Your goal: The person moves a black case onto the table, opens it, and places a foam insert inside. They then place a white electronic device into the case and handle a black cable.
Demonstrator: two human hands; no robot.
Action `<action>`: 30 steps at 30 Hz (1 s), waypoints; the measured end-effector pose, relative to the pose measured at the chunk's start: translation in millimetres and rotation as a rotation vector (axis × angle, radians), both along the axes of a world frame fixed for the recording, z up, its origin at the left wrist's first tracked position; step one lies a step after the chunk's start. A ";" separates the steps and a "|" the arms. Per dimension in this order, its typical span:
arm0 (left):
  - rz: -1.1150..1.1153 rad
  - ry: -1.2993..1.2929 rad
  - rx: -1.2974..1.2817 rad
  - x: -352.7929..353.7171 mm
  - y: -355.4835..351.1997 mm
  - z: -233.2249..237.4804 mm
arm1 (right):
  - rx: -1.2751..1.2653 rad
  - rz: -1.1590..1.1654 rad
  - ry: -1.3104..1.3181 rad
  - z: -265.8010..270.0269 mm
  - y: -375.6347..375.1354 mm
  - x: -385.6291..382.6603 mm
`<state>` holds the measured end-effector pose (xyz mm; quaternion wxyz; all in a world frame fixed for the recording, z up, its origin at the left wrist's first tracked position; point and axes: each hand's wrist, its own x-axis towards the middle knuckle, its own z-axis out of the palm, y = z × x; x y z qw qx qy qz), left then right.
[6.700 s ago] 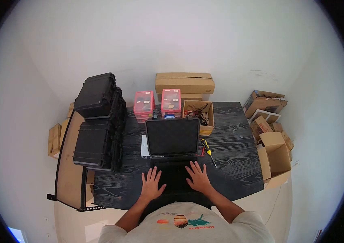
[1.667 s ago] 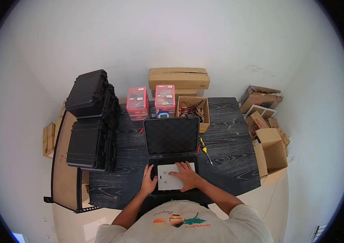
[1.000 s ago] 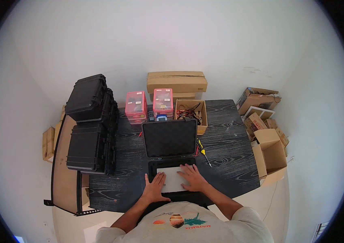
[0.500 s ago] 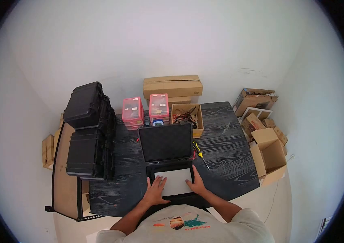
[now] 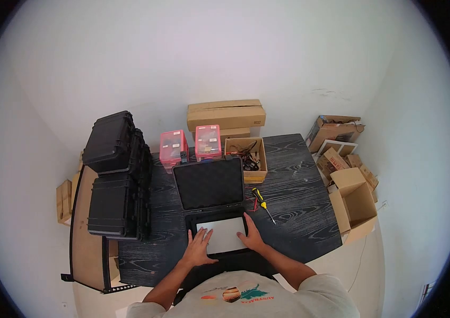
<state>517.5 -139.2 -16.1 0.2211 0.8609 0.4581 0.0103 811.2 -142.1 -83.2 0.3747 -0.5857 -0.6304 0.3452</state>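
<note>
An open black hard case lies on the table in front of me, its foam-lined lid [image 5: 209, 184] raised at the back. A flat pale grey panel [image 5: 224, 236] sits in the base [image 5: 217, 215]. My left hand [image 5: 197, 250] rests at the case's left side with fingers spread, their tips on the panel and the thumb pointing toward the front edge. My right hand [image 5: 252, 236] lies along the right side, fingers stretched up by the case wall and thumb reaching onto the panel. The palms' undersides are hidden.
Black cases [image 5: 111, 206] are stacked at the left. Behind the lid stand pink-lidded boxes [image 5: 207, 142] and a carton of cables [image 5: 261, 172]. A yellow-black screwdriver [image 5: 262, 200] and red wire lie right of the case. An open cardboard box [image 5: 357, 209] stands off the right edge.
The black case has shifted left and turned slightly, its lid now covering the small blue device behind it. Both hands have moved left with it, staying against the panel.
</note>
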 end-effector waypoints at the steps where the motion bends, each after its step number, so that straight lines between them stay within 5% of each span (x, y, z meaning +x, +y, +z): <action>1: 0.005 -0.009 -0.012 -0.9 0.5 0.0 | -0.004 0.000 0.000 0.5 1.1 -0.7; 11: 0.011 -0.021 0.054 -6.6 -2.9 -3.5 | 0.042 0.066 -0.099 22.6 15.0 17.9; 19: -0.006 0.096 0.075 -2.1 -2.4 -0.8 | 0.466 -0.214 -0.146 92.3 177.0 66.7; 30: -0.021 0.115 0.072 -0.3 -0.5 1.2 | -0.166 0.098 -0.706 17.9 352.0 89.0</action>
